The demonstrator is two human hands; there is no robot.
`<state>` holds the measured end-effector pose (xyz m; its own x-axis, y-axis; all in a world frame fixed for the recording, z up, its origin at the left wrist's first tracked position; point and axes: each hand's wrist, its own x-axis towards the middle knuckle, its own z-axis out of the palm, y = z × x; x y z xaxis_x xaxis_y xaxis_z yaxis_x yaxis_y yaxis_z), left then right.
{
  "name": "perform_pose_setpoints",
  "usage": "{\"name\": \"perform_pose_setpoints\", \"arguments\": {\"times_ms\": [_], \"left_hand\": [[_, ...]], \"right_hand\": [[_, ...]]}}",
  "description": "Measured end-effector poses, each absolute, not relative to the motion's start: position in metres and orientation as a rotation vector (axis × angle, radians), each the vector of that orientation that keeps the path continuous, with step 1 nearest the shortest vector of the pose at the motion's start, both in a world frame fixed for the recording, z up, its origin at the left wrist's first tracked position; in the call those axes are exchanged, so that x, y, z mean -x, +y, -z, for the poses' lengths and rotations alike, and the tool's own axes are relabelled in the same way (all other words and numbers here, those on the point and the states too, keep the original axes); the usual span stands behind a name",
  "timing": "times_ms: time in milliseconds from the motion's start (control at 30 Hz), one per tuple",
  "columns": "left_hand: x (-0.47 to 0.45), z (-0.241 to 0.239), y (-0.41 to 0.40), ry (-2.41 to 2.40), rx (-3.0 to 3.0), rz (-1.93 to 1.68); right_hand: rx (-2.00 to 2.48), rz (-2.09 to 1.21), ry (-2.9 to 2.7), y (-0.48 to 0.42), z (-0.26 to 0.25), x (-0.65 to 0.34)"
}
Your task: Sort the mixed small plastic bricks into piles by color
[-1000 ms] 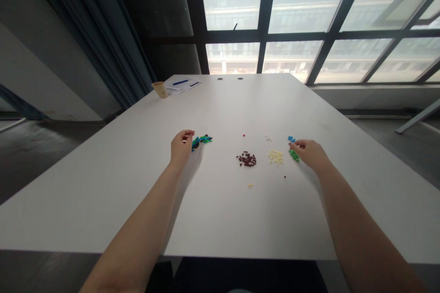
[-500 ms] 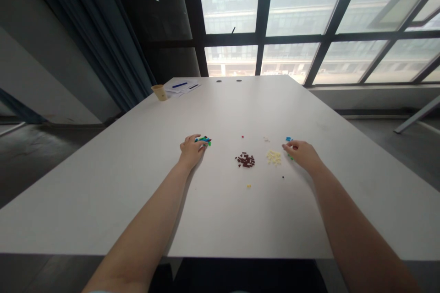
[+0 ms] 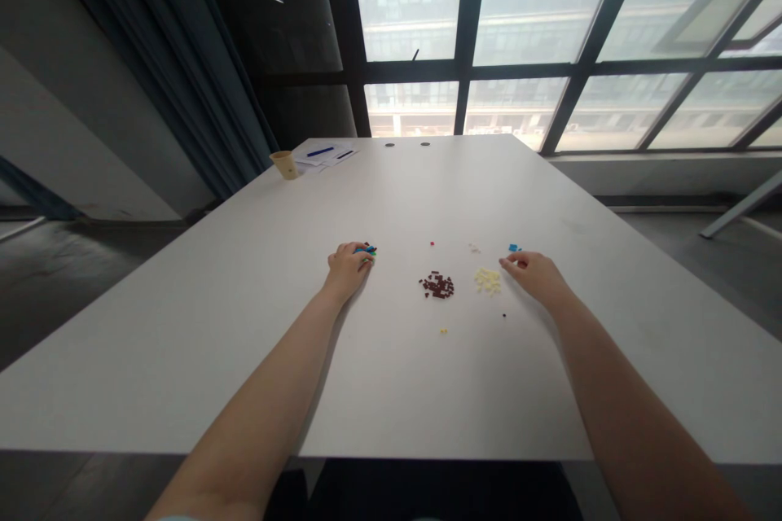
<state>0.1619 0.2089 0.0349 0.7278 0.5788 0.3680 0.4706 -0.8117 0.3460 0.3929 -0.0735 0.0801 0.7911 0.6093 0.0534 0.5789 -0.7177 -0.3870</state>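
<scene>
My left hand (image 3: 348, 270) rests on the white table (image 3: 391, 391), its fingers curled over a small heap of toy building bricks (image 3: 371, 249). Blue, green and dark pieces show past the fingertips; the rest of that heap is hidden. To the right, my right hand (image 3: 534, 273) is closed with thumb and forefinger together. Whatever is between them is too small or hidden to make out. Just beyond it lie blue bricks (image 3: 514, 247), and left of its fingertips is a pile of cream bricks (image 3: 487, 281). A larger pile of dark brown bricks (image 3: 437, 285) lies between the hands.
Single small pieces are scattered around: a red one (image 3: 432, 243), pale ones (image 3: 475, 247), yellow ones (image 3: 443, 331) and a black one (image 3: 504, 315). A paper cup (image 3: 284, 164) stands at the far left beside papers (image 3: 311, 159) with a blue pen (image 3: 320, 151).
My left hand has shifted slightly right, covering more of the coloured heap. My right hand moved a little left, and the green pieces seen beneath it before are now hidden.
</scene>
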Motion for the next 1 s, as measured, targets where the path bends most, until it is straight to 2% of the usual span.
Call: {"name": "perform_pose_setpoints", "arguments": {"times_ms": [200,500,1000], "left_hand": [[-0.17,-0.044,0.191,0.799,-1.967,-0.771],[-0.173,-0.082,0.126,0.735,-0.644,-0.241],[-0.176,-0.082,0.1,0.765,-0.609,-0.168]], "right_hand": [[2.602,-0.115,-0.892,-0.073,-0.08,-0.393],[2.549,-0.032,-0.934,-0.067,-0.071,-0.394],[2.047,0.126,-1.321,-0.045,-0.069,-0.346]]}}
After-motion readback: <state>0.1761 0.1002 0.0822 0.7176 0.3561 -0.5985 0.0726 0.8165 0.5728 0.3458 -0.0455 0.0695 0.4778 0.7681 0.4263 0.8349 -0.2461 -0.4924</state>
